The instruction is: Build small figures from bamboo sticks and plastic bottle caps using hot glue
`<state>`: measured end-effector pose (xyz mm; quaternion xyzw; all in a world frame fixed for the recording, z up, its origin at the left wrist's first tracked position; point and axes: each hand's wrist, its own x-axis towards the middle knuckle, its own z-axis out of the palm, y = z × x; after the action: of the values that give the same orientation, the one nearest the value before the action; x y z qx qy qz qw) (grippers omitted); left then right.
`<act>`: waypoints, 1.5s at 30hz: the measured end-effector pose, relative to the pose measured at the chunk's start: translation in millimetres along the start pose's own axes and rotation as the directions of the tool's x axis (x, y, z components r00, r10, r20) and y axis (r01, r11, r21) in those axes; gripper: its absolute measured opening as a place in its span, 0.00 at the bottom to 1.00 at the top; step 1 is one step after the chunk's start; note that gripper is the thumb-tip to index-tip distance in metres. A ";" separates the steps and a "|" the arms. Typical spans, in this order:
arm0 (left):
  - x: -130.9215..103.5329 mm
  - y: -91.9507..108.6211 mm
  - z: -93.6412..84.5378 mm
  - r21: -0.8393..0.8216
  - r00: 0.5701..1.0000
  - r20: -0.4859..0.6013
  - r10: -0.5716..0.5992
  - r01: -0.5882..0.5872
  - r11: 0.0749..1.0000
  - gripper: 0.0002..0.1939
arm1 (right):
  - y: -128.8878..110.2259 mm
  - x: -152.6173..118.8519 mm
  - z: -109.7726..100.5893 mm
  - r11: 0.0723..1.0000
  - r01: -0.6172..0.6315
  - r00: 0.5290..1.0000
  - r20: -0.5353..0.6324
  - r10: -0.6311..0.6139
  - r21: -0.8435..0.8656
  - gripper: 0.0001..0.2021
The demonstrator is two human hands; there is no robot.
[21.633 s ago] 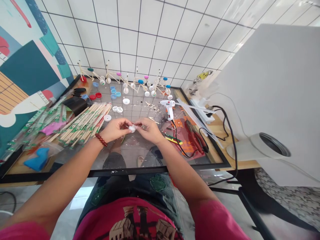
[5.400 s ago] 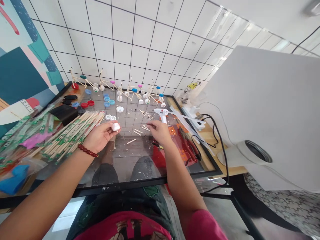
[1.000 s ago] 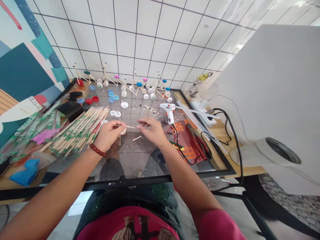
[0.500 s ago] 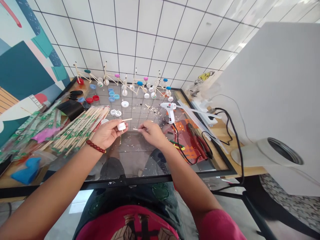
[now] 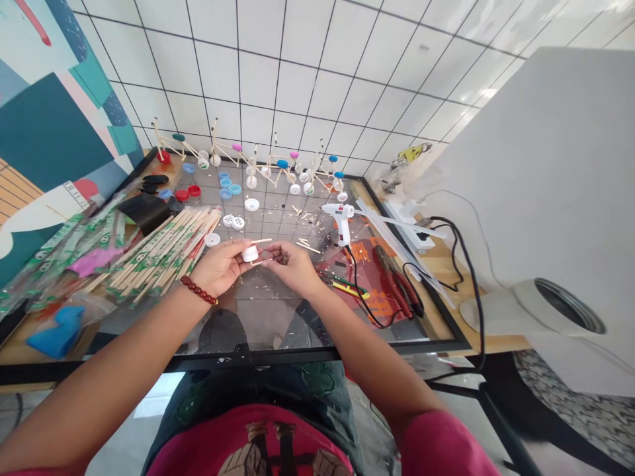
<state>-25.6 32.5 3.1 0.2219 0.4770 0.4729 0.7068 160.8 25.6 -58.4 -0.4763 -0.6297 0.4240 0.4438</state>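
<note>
My left hand (image 5: 219, 270), with a red bead bracelet on the wrist, is closed around white bottle caps (image 5: 251, 254) over the glass tabletop. A thin wooden stick (image 5: 262, 240) runs along their far side. My right hand (image 5: 292, 266) pinches a second short wooden stick (image 5: 258, 263) at the near side of the caps. Its fingertips are close to those of my left hand, and whether this stick touches the caps is hard to see. Several cut stick pieces (image 5: 308, 246) lie just beyond my right hand.
A white glue gun (image 5: 340, 221) stands to the right, near red-handled pliers (image 5: 397, 284) and a yellow cutter (image 5: 347, 288). Wrapped chopsticks (image 5: 163, 258) are heaped at left. Small stick-and-cap bicycles (image 5: 282, 164) line the wall, with blue caps (image 5: 225, 193) in front.
My right hand has moved left and brought its short stick up to the caps in my left hand. The view has shifted slightly.
</note>
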 end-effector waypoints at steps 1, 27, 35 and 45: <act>-0.6 -0.5 0.8 0.001 1.000 -0.004 0.000 0.000 1.000 0.12 | 2.9 1.5 1.1 0.996 -0.047 0.998 -0.026 0.049 0.078 0.19; 8.1 -10.0 -7.4 0.060 0.998 0.023 0.066 -0.068 0.996 0.09 | 1.5 1.2 4.2 0.957 -0.145 0.989 0.005 0.148 0.253 0.38; 12.9 -12.4 -13.2 0.104 0.995 0.045 0.091 -0.095 0.990 0.03 | 3.5 1.2 7.0 0.963 -0.111 0.991 -0.040 0.124 0.247 0.42; 7.3 -10.7 -7.2 0.066 0.998 0.011 0.064 -0.065 0.996 0.07 | 8.4 1.2 10.4 0.980 -0.067 0.996 -0.037 0.075 0.188 0.43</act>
<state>-26.4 33.0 -11.6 0.2629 0.4818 0.4784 0.6855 152.5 27.2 -68.8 -0.4639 -0.5599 0.4862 0.4846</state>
